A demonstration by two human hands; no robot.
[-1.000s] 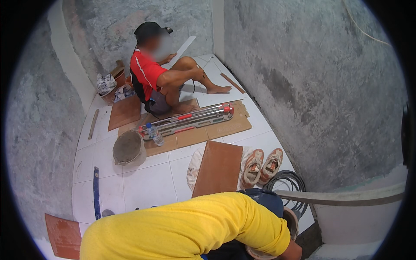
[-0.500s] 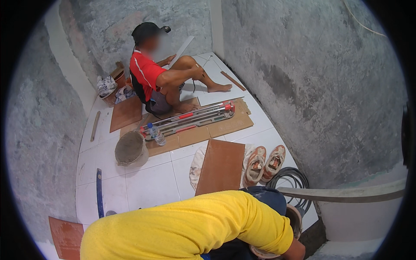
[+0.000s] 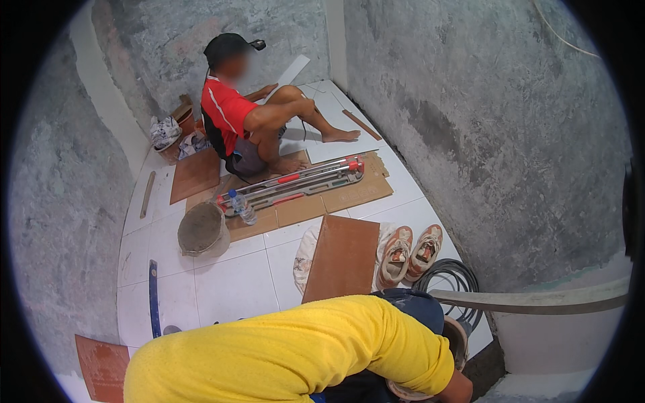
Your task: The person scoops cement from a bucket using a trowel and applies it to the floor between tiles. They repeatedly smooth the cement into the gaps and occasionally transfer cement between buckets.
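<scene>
Neither my left hand nor my right hand shows. A yellow short-sleeved shirt (image 3: 289, 342) fills the lower edge, bent over toward the right. I cannot tell for sure whether it is mine or another person's. From its cuff a bare forearm (image 3: 459, 388) points down, and the hand at its end is out of the picture. Beside the sleeve stands a bucket (image 3: 459, 342), partly hidden by the cloth. Just beyond the shoulder is a dark blue rounded thing (image 3: 416, 305). A brown tile (image 3: 342, 258) lies past the shirt, next to a pair of shoes (image 3: 395, 258).
A co-worker in red (image 3: 232, 111) sits on the white-tiled floor holding a white strip (image 3: 290, 72). Nearby, a tile cutter (image 3: 295, 185) rests on cardboard (image 3: 356, 195), with a water bottle (image 3: 243, 209) and grey-filled bucket (image 3: 203, 232). Coiled cable (image 3: 463, 275) lies by the right wall.
The co-worker's white strip has tilted farther right, and that person's near hand has shifted at the knee. The yellow shirt and sleeve have hardly moved.
</scene>
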